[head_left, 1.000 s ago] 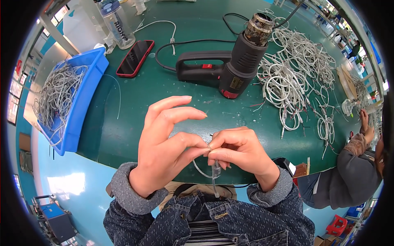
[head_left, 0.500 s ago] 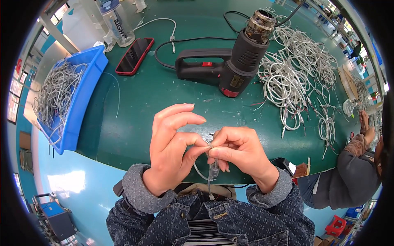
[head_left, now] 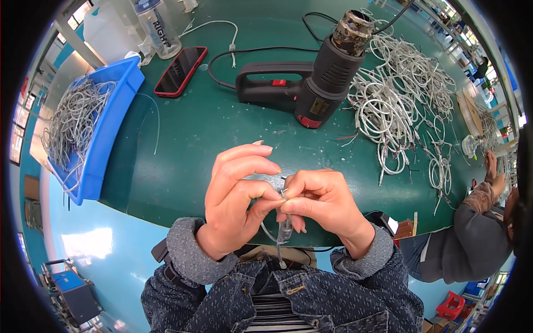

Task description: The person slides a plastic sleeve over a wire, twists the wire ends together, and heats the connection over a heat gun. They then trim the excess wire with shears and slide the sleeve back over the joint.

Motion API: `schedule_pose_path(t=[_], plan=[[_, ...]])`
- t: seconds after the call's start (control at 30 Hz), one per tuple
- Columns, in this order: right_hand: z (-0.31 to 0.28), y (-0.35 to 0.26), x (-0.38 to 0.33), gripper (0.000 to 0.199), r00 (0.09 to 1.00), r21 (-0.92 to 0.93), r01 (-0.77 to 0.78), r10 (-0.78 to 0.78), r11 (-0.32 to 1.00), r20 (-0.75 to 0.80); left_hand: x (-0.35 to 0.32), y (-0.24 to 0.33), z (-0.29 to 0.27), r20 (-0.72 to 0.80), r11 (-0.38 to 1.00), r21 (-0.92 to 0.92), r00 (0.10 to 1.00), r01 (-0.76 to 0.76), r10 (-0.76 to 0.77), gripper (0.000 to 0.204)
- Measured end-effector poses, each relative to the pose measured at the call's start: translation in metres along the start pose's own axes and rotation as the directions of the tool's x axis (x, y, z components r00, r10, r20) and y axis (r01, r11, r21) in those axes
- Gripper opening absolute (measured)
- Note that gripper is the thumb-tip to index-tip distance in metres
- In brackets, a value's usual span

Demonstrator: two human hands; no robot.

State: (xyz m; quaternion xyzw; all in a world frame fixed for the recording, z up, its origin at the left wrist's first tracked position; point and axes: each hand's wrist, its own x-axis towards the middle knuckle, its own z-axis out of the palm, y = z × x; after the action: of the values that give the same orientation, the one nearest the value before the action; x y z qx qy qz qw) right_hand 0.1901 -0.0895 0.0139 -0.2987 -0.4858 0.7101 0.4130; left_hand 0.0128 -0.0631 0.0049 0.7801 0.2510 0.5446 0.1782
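My left hand (head_left: 237, 202) and my right hand (head_left: 320, 203) meet at the near edge of the green table (head_left: 183, 144), both pinching a thin grey cable (head_left: 282, 233). The cable loops down below the fingers toward my lap. The fingertips touch at the cable's upper end, which is mostly hidden by them. The upper fingers of my left hand are spread apart above the pinch.
A black heat gun (head_left: 311, 83) lies mid-table, with a heap of white cables (head_left: 400, 94) to its right. A blue bin (head_left: 91, 130) of grey cables sits left, a red phone (head_left: 180, 71) and a clear bottle (head_left: 158, 28) behind. Another person's sleeve (head_left: 472, 244) is at right.
My left hand's fingers have curled inward and lowered toward the cable. My right hand has hardly moved.
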Motion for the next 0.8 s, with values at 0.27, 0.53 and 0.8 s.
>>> schedule_pose_path(t=[0.27,0.53,0.8], plan=[[0.0,0.004,0.002,0.006,0.992,-0.067,0.124,-0.123,0.99,0.017,0.002,0.001,-0.006,0.024,0.999,-0.054,1.0,0.005,-0.004,0.019],[0.003,-0.004,0.002,0.004,0.994,-0.067,0.086,-0.09,0.994,-0.065,0.002,0.011,-0.013,-0.009,0.975,-0.08,0.978,0.207,-0.208,0.02],[0.001,-0.004,0.001,0.005,0.996,-0.105,0.079,-0.083,0.991,-0.034,0.008,0.017,-0.02,0.144,0.992,0.078,0.983,0.102,-0.113,0.021]])
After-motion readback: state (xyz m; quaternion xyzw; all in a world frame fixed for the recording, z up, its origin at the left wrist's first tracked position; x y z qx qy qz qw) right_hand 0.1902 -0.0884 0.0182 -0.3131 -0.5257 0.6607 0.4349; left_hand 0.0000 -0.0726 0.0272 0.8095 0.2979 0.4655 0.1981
